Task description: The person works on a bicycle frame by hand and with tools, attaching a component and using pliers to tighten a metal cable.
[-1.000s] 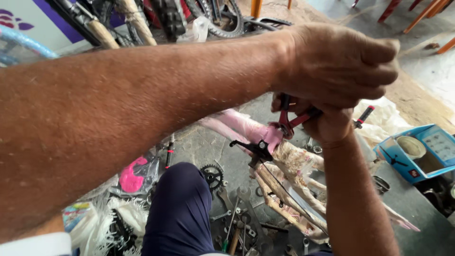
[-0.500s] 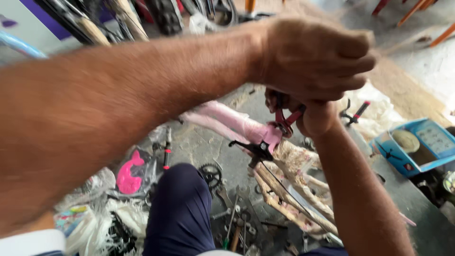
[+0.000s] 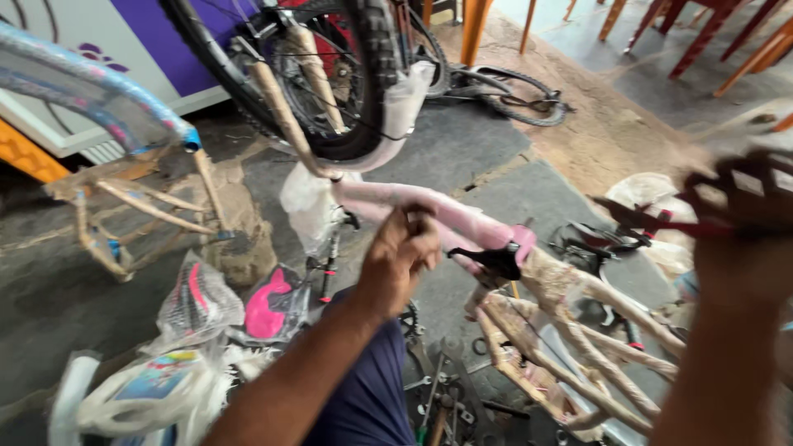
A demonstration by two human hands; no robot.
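Above the pink, paper-wrapped metal bicycle frame (image 3: 462,219), the left hand (image 3: 405,248) curls narrow, apparently empty, near its top tube. The blurred right hand (image 3: 743,215), off to the frame's right, grips red-handled pliers (image 3: 652,219); swung carelessly, they could nick the frame's paint.

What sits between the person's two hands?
In the head view, between left hand and blurred right hand lies the pink bike frame with its black clamp.

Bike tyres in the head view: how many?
2 clearly: a knobby black tyre upright at top centre, and a smaller wheel lying flat on the floor behind it. More may be hidden among the parked bikes at the top edge.
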